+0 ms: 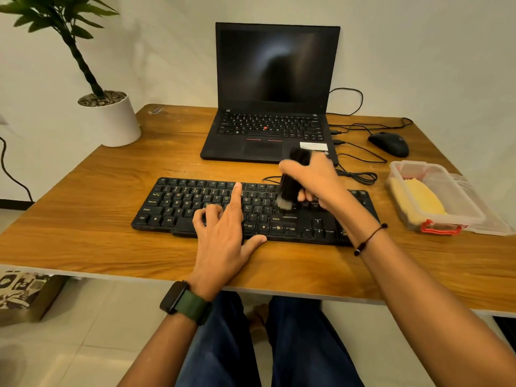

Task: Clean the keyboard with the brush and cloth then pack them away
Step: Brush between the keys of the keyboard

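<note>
A black keyboard [178,202] lies across the middle of the wooden desk [83,241]. My right hand [315,180] is shut on a black brush [290,188], held upright with its pale bristles down on the keys right of centre. My left hand [223,230] rests on the keyboard's front middle, index finger stretched to the upper rows, thumb on the front edge. A yellow cloth [421,199] lies inside a clear plastic box [402,171] with red clips at the right.
A black laptop [273,88] stands open behind the keyboard, cables [360,177] trailing right to a black mouse [389,143]. The box's clear lid [491,222] lies beside it. A potted plant [111,118] stands at the back left corner.
</note>
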